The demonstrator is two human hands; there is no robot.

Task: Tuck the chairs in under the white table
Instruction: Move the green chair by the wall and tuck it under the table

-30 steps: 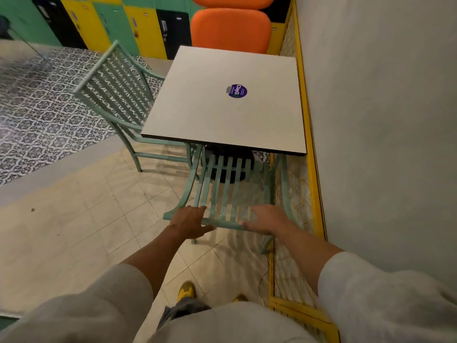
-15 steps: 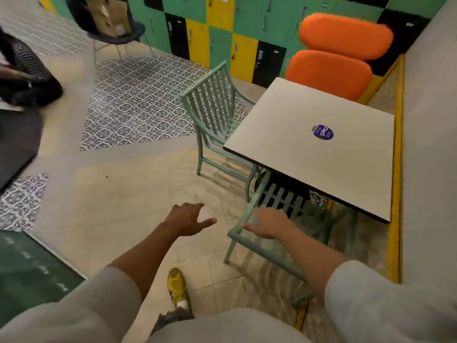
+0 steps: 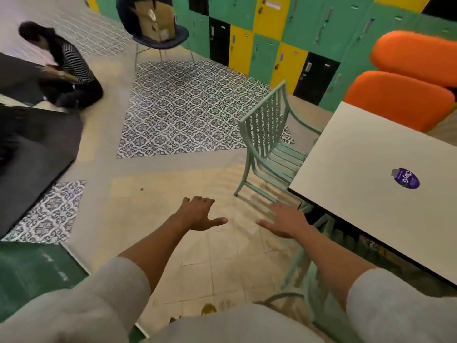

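Note:
The white table (image 3: 366,154) fills the right side, with a purple sticker (image 3: 406,180) on top. A mint green slatted chair (image 3: 265,134) stands at its left side, seat partly under the top and backrest out over the floor. A second green chair (image 3: 306,271) sits low under the near edge, blurred and mostly hidden by my right arm. My left hand (image 3: 197,215) hovers over the floor, fingers spread, holding nothing. My right hand (image 3: 286,220) is flat and empty, just short of the table's near corner, touching neither chair.
Orange cushioned seats (image 3: 400,100) stand behind the table. Green, yellow and black lockers (image 3: 269,33) line the far wall. A dark chair carrying a cardboard box (image 3: 154,18) stands far back. A person (image 3: 66,70) crouches at far left beside a black mat (image 3: 37,144). Patterned tiles (image 3: 188,110) cover the middle floor.
Both hands have let go of the near chair's backrest, left first, then right. My view has swung left, bringing the side chair and the room into sight.

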